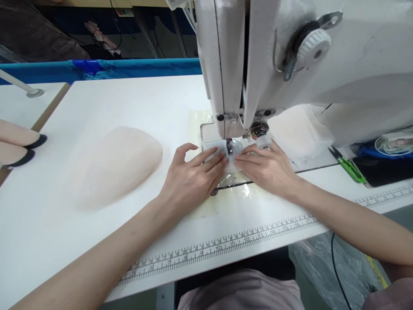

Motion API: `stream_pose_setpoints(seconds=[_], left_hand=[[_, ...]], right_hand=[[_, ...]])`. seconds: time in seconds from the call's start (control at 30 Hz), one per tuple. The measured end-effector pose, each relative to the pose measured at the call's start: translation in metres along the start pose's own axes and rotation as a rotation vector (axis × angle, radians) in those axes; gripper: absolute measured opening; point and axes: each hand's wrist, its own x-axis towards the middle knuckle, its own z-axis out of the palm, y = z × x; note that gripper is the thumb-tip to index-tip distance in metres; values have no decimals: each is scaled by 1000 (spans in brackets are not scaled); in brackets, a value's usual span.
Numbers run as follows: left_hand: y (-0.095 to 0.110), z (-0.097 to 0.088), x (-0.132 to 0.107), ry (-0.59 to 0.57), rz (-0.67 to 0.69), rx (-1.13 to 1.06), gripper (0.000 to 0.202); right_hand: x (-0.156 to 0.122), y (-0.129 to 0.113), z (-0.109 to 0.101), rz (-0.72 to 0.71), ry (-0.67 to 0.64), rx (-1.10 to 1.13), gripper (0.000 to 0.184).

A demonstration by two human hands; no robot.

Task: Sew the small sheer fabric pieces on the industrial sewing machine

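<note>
Presently we note a small pale fabric piece [215, 153] lying under the presser foot [229, 148] of the sewing machine [290, 64]. The left hand [190, 181] and right hand [266, 170] press it flat, each grip spread open and clasping nothing. A pale fabric pile [119, 165] lies on the surface [129, 99], well apart.

Bright, even overhead light, cool white. The table [129, 99] is near blown out, with little surface detail. Soft, faint shadows under the hands and forearms. Sewing machine [322, 64] body slightly washed out, with a darker shade beneath its head. Background past the table's far edge is dim. Wide-angle bend: ruler strip [226, 245] and table edges curve. Near forearms slightly soft.
</note>
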Motion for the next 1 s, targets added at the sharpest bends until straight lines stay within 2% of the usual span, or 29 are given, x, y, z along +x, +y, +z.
stream_pose_setpoints(seconds=[0.27,0.47,0.8,1.0], left_hand=[[-4,5,0,-34,-66,-59,28],[-10,11,0,-32,-94,-138,30],[-10,11,4,-63,-143,-167,29],[-11,14,4,-28,-152,-167,28]], right_hand=[[3,0,0,15,-17,-23,22],[4,0,2,64,-100,25,23],[4,2,4,72,-101,-15,24],[3,3,5,92,-123,-12,24]])
